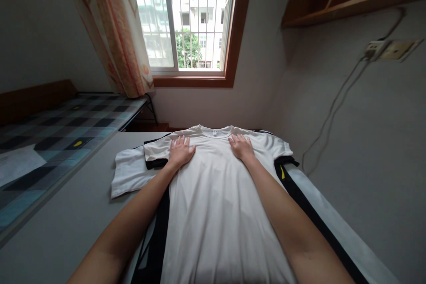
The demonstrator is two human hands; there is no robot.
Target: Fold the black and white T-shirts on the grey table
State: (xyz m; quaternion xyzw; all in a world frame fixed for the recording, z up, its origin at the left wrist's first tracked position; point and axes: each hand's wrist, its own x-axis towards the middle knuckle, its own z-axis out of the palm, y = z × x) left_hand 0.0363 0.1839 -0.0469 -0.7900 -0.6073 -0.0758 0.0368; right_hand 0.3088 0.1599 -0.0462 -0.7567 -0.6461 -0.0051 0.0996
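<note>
A white T-shirt [213,195] lies spread out face up, its collar toward the window and its hem running out of view below. My left hand [181,150] rests flat on the shirt near its left shoulder, fingers apart. Near the right side of the collar, my right hand [242,146] presses flat on the fabric, fingers stretched out. Under the white shirt lies a black garment [163,226], showing along both sides. Another white garment [131,171] sticks out at the left, with a sleeve visible. How many layers are stacked is hidden.
The clothes lie on a pale table [80,213]. At the left stands a bed with a checked cover [96,117] and a sheet of paper [20,164]. A cable [328,117] hangs from a wall socket [374,49] at the right, below a wooden shelf [359,3]. A curtain [113,22] hangs beside the window.
</note>
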